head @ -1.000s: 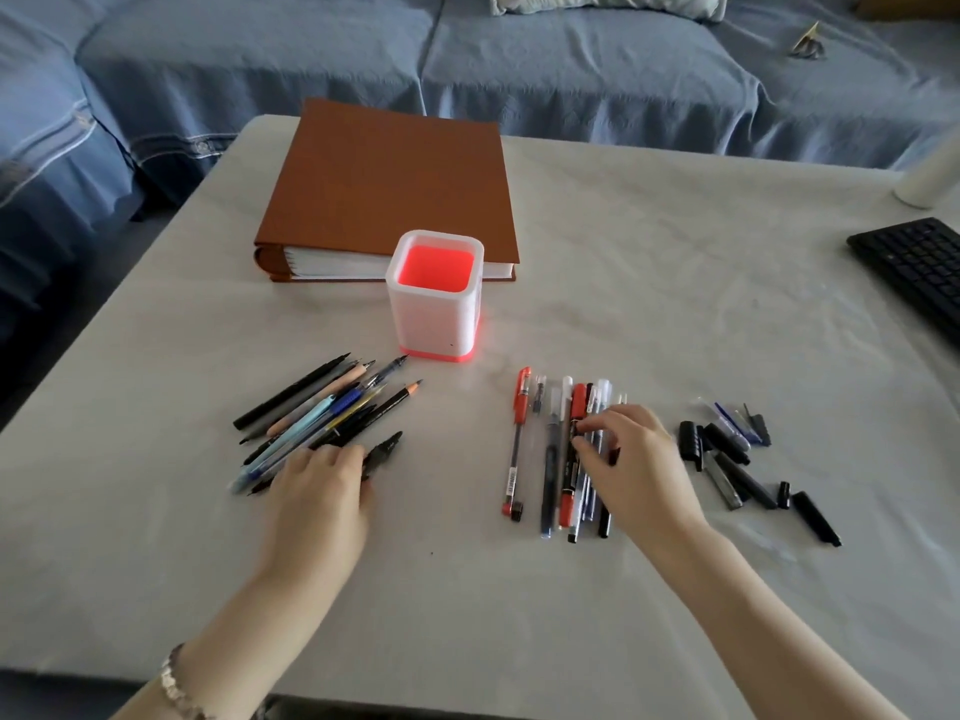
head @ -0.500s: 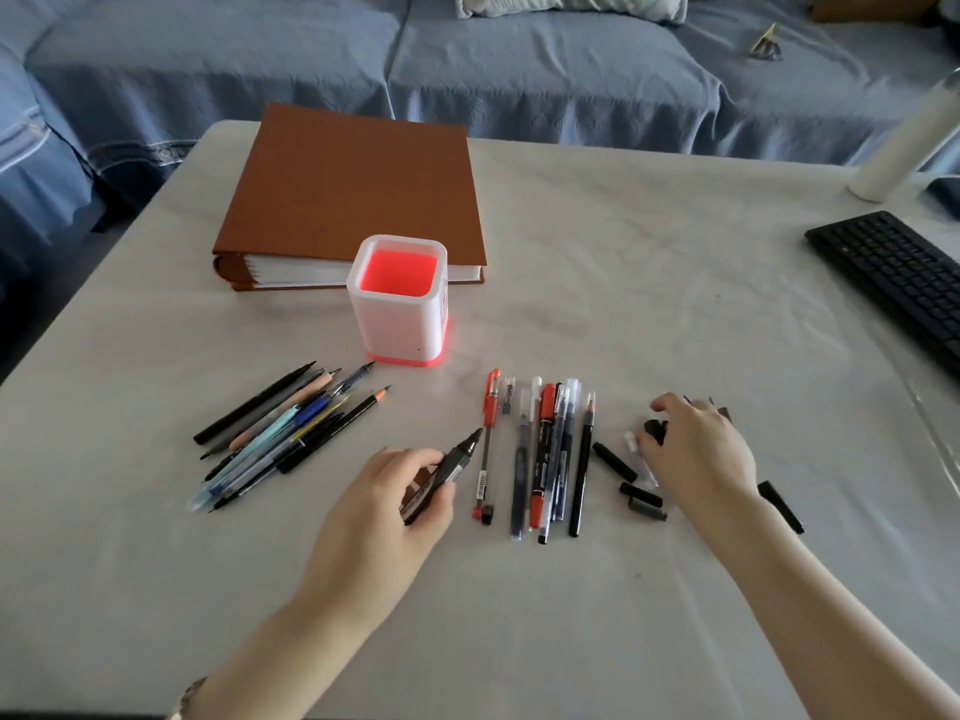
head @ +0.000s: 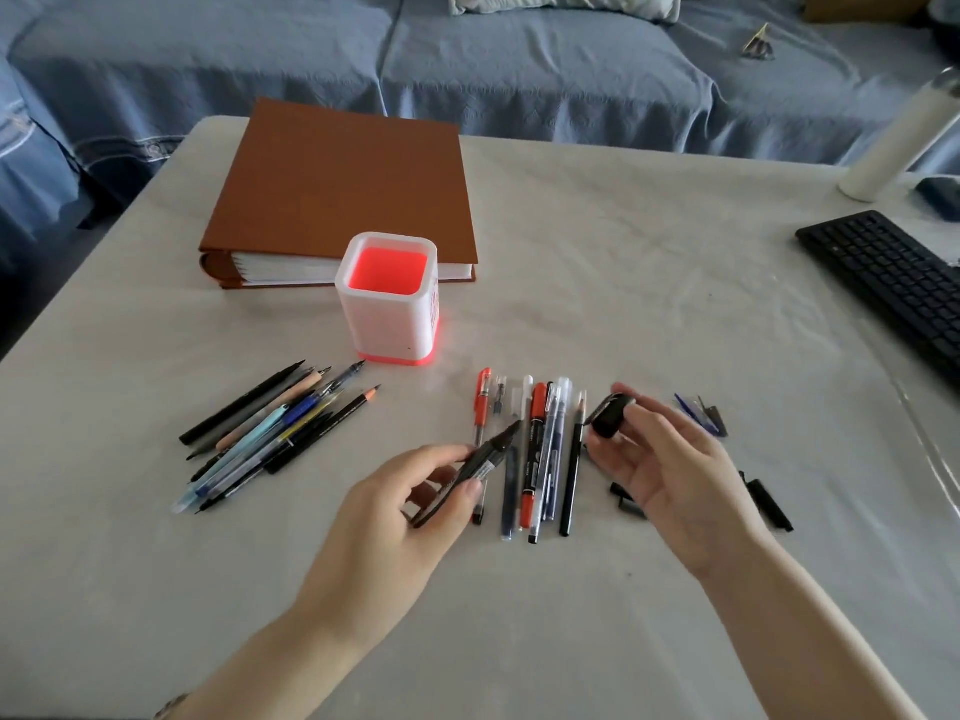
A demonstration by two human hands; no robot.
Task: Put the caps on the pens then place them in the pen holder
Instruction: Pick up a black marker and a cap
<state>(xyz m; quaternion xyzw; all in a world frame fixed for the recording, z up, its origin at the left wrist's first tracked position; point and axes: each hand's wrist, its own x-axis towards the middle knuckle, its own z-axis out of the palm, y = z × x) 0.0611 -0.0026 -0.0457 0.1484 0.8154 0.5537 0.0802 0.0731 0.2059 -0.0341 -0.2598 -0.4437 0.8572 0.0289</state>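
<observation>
My left hand (head: 410, 506) grips an uncapped black marker (head: 480, 462), tip pointing up and right. My right hand (head: 670, 465) pinches a black cap (head: 609, 417) a short way right of the marker's tip, above the table. Under and between the hands lies a row of several pens (head: 540, 449), red, blue and black. A second bunch of pens and pencils (head: 270, 433) lies to the left. Loose caps (head: 769, 504) lie to the right, partly hidden by my right hand. The white pen holder (head: 387, 314) with a red inside stands behind the pens.
A brown binder (head: 337, 184) lies behind the holder. A black keyboard (head: 893, 283) is at the right edge, with a white bottle (head: 898, 137) behind it. A blue sofa (head: 467, 59) runs along the table's far side.
My left hand has carried the black marker from the left bunch toward the middle. My right hand has picked a black cap out of the caps and lifted it toward the marker's tip.
</observation>
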